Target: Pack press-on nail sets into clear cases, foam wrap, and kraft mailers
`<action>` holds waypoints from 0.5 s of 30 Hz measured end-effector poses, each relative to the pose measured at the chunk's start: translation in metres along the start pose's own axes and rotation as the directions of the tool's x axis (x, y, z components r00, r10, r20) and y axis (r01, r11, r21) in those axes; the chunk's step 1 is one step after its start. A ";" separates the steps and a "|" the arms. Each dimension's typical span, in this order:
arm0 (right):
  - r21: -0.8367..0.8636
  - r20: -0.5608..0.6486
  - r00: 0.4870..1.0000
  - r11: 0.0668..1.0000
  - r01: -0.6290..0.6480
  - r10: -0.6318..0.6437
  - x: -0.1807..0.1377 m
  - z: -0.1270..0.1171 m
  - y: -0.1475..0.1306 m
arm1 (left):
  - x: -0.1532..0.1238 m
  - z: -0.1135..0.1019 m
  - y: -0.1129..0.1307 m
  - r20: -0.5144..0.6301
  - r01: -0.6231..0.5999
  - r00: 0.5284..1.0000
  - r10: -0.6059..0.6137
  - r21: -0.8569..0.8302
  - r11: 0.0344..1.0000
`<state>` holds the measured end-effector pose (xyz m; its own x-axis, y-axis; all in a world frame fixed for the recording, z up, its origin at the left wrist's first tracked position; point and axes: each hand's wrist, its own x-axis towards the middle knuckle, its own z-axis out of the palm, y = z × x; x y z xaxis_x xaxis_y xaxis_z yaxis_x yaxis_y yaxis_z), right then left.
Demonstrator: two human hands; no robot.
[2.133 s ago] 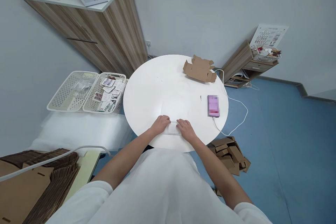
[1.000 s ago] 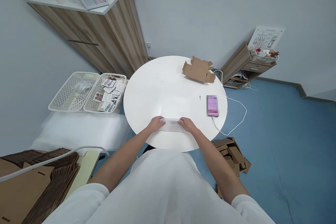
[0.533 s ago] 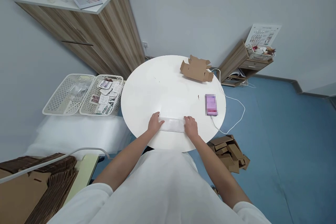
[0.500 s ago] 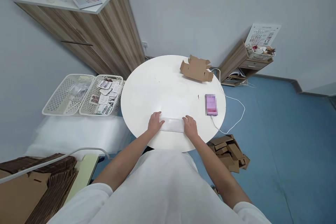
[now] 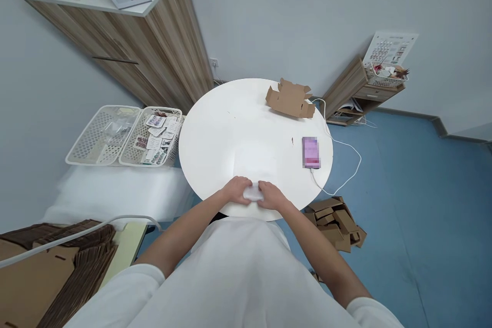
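At the near edge of the round white table [image 5: 207, 138], both hands grip a whitish, translucent folded wrapping sheet [image 5: 252, 192]. My left hand [image 5: 237, 190] is closed around its left end, with the thumb on the near side. My right hand [image 5: 270, 196] is closed on the right end, fingers curled over the far side. A faint, pale rectangle, apparently more of the sheet, lies flat on the table beyond the hands. Whether anything is wrapped inside is hidden.
An unfolded cardboard box [image 5: 290, 98] lies at the table's far right. A phone [image 5: 311, 152] with a white cable [image 5: 360, 161] sits nearer. White baskets [image 5: 103, 136], one holding cards, and a stack of clear sheets [image 5: 119, 189] are left. Cardboard boxes [image 5: 338, 223] lie on the floor right.
Both hands have come closer together and slightly nearer my body. Less of the whitish wrapping sheet shows between them, and the fingers are more curled round it.
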<state>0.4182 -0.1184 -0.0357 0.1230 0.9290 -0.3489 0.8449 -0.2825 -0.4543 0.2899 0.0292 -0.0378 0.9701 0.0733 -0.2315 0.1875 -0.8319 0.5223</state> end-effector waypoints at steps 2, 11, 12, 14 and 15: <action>0.073 0.053 0.999 0.997 0.000 -0.004 -0.011 0.002 -0.001 | -0.007 0.004 0.003 0.041 -0.004 0.999 0.007 -0.059 0.998; 0.264 -0.019 0.999 0.964 -0.021 0.027 0.006 -0.027 0.014 | -0.010 -0.007 -0.008 -0.018 0.132 0.990 -0.141 -0.251 0.959; 0.285 -0.002 0.999 0.957 -0.049 0.051 0.010 -0.030 0.017 | -0.009 -0.009 -0.011 -0.011 0.169 0.984 -0.180 -0.297 0.940; 0.324 0.031 0.993 0.938 -0.119 0.115 0.019 -0.034 0.025 | -0.009 -0.010 -0.019 -0.017 0.244 0.963 -0.271 -0.380 0.892; 0.344 0.037 0.988 0.926 -0.154 0.151 0.023 -0.034 0.028 | -0.008 -0.010 -0.023 -0.032 0.286 0.945 -0.326 -0.403 0.869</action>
<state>0.4626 -0.0965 -0.0285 0.2300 0.8664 -0.4433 0.5844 -0.4872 -0.6489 0.2790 0.0528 -0.0399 0.8606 0.3577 -0.3624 0.5024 -0.4806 0.7188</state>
